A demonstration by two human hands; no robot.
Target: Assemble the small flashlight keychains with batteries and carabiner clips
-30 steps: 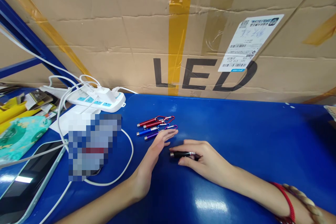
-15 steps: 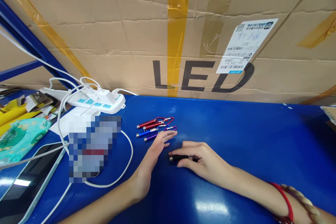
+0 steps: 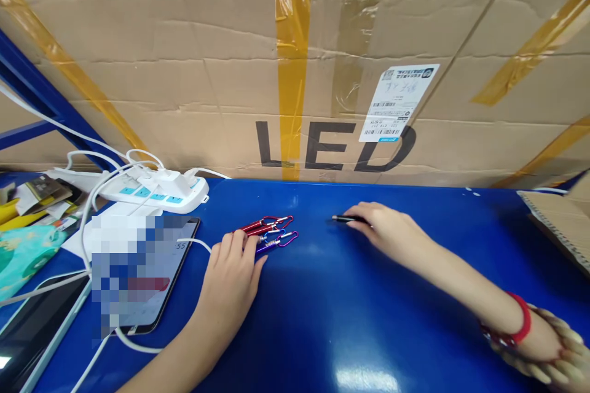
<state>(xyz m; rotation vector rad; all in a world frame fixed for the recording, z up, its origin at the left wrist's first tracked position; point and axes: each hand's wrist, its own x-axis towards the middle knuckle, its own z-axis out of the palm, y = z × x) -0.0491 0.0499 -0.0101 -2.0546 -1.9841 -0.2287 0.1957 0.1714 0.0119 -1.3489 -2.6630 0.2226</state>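
Note:
Pinched between the thumb and fingers of my right hand (image 3: 385,227) is a slim black keychain flashlight (image 3: 345,218), held low over the blue table, its tip pointing left. My left hand (image 3: 233,267) lies palm down over the left ends of a row of similar keychain flashlights, its thumb apart from the fingers. Two red flashlights (image 3: 265,228) and a purple flashlight (image 3: 267,248) show beside its fingertips, carabiner clips to the right. Most of the blue flashlight's body is hidden by the hand; its clip (image 3: 275,234) shows. Whether the fingertips press on them, I cannot tell.
A large cardboard box (image 3: 207,92) marked LED stands along the back. At left are a white power strip (image 3: 188,193) with cables, two phones (image 3: 173,282), and a teal packet (image 3: 30,255). Another cardboard box (image 3: 557,227) is at the right edge.
My right hand has carried the black flashlight away to the right and farther back. My left hand has turned palm down and moved left onto the flashlight row. The view has shifted slightly.

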